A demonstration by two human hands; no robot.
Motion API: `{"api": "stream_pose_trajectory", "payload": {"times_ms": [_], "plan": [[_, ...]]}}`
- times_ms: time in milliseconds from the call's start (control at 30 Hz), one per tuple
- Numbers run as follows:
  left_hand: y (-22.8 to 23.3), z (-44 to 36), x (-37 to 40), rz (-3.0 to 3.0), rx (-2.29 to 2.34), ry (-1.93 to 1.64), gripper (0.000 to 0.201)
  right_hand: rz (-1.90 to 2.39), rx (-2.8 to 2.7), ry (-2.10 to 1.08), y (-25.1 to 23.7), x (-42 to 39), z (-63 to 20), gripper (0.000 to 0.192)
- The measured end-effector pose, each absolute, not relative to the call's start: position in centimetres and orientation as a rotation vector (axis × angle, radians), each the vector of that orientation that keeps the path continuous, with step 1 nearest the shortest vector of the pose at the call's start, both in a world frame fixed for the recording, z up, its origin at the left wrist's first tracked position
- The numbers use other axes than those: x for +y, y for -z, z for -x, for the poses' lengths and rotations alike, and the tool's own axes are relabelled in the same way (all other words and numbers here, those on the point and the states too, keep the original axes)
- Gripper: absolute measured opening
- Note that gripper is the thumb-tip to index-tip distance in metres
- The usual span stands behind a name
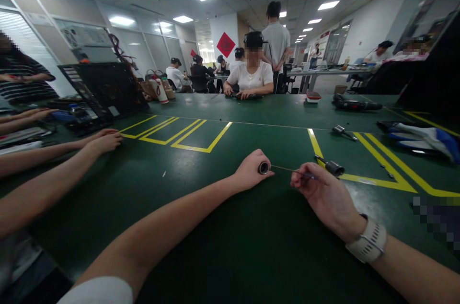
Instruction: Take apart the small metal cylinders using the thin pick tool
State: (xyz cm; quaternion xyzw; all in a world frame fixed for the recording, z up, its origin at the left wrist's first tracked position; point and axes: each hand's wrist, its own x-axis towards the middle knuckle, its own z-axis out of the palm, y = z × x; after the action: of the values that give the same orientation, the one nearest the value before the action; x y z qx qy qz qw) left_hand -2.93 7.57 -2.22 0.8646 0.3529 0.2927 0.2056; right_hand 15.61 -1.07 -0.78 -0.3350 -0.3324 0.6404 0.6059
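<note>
Left hand [251, 169] fisted around cylinder [263, 168]

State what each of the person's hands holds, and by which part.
The left hand pinches a small metal cylinder by its body; the right hand holds a thin rod near its right end.

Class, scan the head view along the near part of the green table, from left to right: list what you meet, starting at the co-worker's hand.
Co-worker's hand → yellow taped boxes → left hand → small metal cylinder → thin rod → right hand → dark metal socket piece → white wristband.
</note>
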Motion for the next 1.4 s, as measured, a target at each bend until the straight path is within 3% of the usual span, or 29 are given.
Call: {"api": "stream_pose_trajectory", "payload": {"times_ms": [400, 733, 1400], "plan": [[2.5, 2.6, 7.5, -2.581, 0.912, -0.876, 0.02, 1.162, -1.663, -0.857, 0.7, -3.3, -14.4, 0.024], [2.5, 2.6, 7.3, -2.251, 0.756, -1.072, 0.027, 1.127, -1.645, -0.963, 0.7, -2.9, -14.2, 0.023], [2.2, 2.6, 7.0, -2.121, 0.732, -1.023, 0.027, 1.09, -1.567, -1.058, 0.3, -3.1, -14.3, 0.024]]}}
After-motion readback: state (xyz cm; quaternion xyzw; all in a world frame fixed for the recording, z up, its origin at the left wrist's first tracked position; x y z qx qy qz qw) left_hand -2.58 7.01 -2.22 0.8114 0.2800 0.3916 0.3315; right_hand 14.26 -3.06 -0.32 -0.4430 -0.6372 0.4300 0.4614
